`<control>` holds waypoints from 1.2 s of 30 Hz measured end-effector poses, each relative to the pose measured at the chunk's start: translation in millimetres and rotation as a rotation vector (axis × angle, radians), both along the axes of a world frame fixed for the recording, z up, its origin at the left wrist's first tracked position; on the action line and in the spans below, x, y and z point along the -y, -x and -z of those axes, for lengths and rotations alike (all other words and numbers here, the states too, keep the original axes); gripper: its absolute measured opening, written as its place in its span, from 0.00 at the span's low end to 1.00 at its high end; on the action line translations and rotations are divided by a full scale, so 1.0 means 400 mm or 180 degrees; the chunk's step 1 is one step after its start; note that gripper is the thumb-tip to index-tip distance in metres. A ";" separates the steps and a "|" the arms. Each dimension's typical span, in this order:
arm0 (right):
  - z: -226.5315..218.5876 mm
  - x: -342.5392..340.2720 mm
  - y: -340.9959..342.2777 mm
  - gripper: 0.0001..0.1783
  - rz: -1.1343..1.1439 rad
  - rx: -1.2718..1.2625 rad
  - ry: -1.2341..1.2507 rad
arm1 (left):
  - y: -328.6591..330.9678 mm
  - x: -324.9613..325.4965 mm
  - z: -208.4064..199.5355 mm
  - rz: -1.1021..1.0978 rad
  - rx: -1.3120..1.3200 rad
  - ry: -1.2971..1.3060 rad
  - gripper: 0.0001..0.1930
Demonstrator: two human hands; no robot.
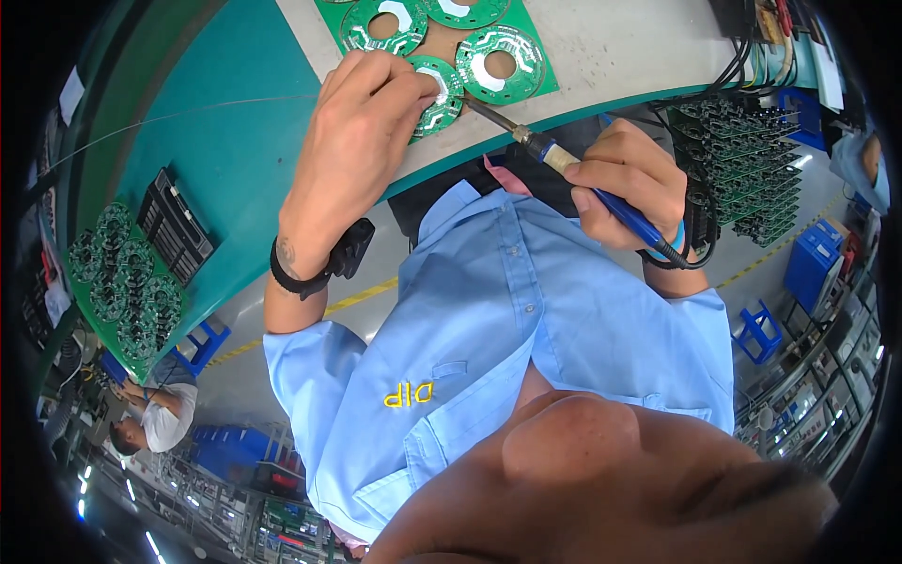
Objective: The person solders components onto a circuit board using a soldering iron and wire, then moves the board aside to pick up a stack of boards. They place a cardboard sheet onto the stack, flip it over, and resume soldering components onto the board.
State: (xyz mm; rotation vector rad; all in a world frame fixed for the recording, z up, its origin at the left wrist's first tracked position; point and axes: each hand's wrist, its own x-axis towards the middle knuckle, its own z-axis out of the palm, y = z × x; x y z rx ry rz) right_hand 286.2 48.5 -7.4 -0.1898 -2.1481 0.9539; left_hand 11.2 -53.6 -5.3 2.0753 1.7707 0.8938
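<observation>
My left hand (352, 132) is closed over a round green circuit board (445, 115), fingers pinched near its inner edge. A thin solder wire (221, 103) runs in from the left to this hand; its end is hidden by the fingers. My right hand (629, 183) grips a soldering iron (556, 156) with a blue handle. The iron's tip points at the right edge of that same board, close to my left fingertips. This board belongs to a green panel (540, 42) of several ring-shaped boards with white patches, lying on the bench.
The panel rests on a pale work surface (620, 56) bordered by a teal mat (235, 66). At left are a black slotted tray (177, 226) and a panel of populated boards (127, 291). Stacked boards (742, 169) and cables (752, 66) are at right. A co-worker (164, 414) is beyond.
</observation>
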 end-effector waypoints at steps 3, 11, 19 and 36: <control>-0.009 0.002 -0.007 0.12 -0.0063 0.0146 -0.0078 | -0.003 0.000 0.000 -0.0006 -0.0023 0.0030 0.07; -0.027 0.021 -0.004 0.14 0.0050 0.0343 -0.0275 | -0.007 -0.008 0.002 0.0061 -0.0064 -0.0035 0.07; -0.025 0.021 -0.008 0.15 0.0070 0.0360 -0.0298 | 0.001 0.006 -0.008 -0.0295 -0.0370 -0.0243 0.07; -0.028 0.015 -0.007 0.15 -0.0017 0.0332 -0.0223 | -0.010 -0.004 -0.011 -0.0074 -0.0432 -0.0029 0.07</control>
